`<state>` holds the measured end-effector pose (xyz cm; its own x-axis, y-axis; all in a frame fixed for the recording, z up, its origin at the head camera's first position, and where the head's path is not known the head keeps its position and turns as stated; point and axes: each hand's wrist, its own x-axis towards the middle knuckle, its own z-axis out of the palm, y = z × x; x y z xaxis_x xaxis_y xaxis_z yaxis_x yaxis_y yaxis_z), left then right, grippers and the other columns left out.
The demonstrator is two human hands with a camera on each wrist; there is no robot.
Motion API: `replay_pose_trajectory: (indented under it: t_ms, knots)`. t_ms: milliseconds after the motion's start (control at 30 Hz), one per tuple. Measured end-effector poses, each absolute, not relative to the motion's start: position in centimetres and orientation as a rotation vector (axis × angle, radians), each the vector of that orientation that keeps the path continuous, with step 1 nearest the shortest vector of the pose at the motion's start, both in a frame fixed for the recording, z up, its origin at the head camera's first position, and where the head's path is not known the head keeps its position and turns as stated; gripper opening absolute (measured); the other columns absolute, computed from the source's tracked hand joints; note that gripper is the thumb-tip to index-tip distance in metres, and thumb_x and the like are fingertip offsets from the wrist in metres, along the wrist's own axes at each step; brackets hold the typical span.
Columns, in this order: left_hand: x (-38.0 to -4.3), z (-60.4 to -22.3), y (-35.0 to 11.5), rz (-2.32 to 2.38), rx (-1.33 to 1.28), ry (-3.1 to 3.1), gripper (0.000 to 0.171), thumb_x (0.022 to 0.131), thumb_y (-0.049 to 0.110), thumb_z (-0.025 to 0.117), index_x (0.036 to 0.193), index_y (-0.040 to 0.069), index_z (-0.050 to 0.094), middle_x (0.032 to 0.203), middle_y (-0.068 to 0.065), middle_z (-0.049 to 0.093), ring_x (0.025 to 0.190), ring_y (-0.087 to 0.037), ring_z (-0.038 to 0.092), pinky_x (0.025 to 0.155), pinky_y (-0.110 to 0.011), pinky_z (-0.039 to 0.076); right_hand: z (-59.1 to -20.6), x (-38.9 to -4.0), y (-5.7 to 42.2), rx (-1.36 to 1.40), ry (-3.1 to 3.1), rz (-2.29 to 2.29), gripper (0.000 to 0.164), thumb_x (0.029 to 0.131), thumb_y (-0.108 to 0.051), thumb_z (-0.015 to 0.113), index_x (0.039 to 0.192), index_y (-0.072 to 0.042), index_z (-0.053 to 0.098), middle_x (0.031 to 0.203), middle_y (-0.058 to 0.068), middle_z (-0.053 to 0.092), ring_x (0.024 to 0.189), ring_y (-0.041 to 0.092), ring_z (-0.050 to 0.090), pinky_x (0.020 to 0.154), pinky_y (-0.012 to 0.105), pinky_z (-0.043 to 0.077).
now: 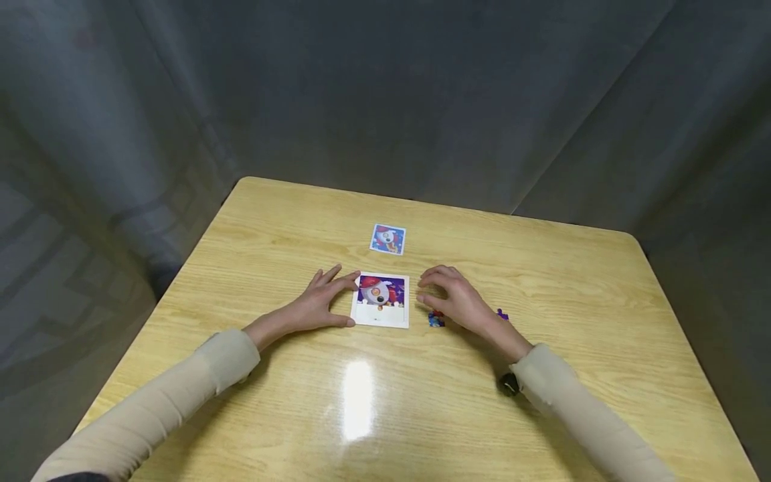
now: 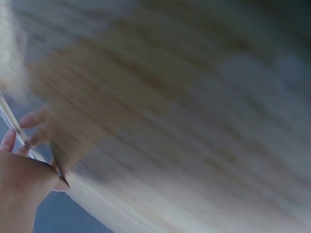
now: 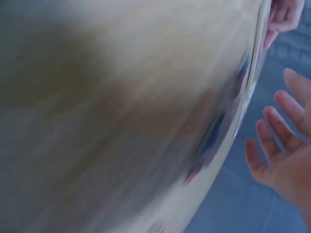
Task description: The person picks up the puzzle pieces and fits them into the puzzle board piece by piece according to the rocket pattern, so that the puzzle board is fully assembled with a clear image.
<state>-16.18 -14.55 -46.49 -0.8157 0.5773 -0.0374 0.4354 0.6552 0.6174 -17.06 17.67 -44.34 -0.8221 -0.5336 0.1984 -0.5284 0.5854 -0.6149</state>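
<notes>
In the head view a white puzzle tray (image 1: 381,318) lies mid-table. Its upper part is filled with a purple picture of a white character in red; the lower part is bare white. My left hand (image 1: 319,302) is at its left side, thumb touching the lower left corner and index finger the upper left, other fingers spread. To the right of the tray my right hand (image 1: 454,299) hovers with fingers bent and apart, nothing seen between them. Partly under it lies a blue and red puzzle piece (image 1: 436,320). A purple puzzle piece (image 1: 502,314) shows beyond the right wrist.
Behind the tray a small picture card (image 1: 388,239) shows a similar character. The pale wooden table (image 1: 289,234) has rounded far corners and a bright reflection near the front. Grey curtains (image 1: 385,100) hang around it. A dark round object (image 1: 508,384) is at the right cuff.
</notes>
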Motion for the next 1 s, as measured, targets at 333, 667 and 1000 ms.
replay_pose_trajectory:
  t_ms: [333,667,1000]
  knots:
    - [-16.5,-46.2,-14.7,0.9,0.825,2.651,0.063,0.08,0.041,0.077,0.13,0.015,0.052,0.157,-0.002,0.028,0.147,-0.034,0.005,0.115,-0.055,-0.007,-45.5,-13.5,21.2,-0.814,2.894,-0.881,0.051,0.081,-0.027,0.078,0.124,-0.004,0.062,0.128,0.013,0.054,0.115,0.03,0.048,0.094,0.05,0.041]
    - [-16.1,-46.3,-14.5,0.929,0.841,2.638,0.063,0.079,0.04,0.078,0.129,0.014,0.052,0.156,-0.004,0.029,0.146,-0.037,0.006,0.114,-0.058,-0.005,-45.9,-13.9,21.6,-0.867,2.877,-0.859,0.048,0.081,-0.03,0.078,0.122,-0.008,0.065,0.129,0.015,0.053,0.12,0.035,0.045,0.098,0.056,0.035]
    - [-16.2,-46.3,-14.5,0.916,0.846,2.642,0.063,0.079,0.041,0.078,0.129,0.015,0.052,0.157,-0.003,0.029,0.146,-0.037,0.006,0.115,-0.057,-0.005,-45.9,-14.3,21.2,-0.887,2.853,-0.887,0.041,0.081,-0.028,0.079,0.117,-0.012,0.068,0.127,0.012,0.053,0.118,0.034,0.045,0.092,0.056,0.038]
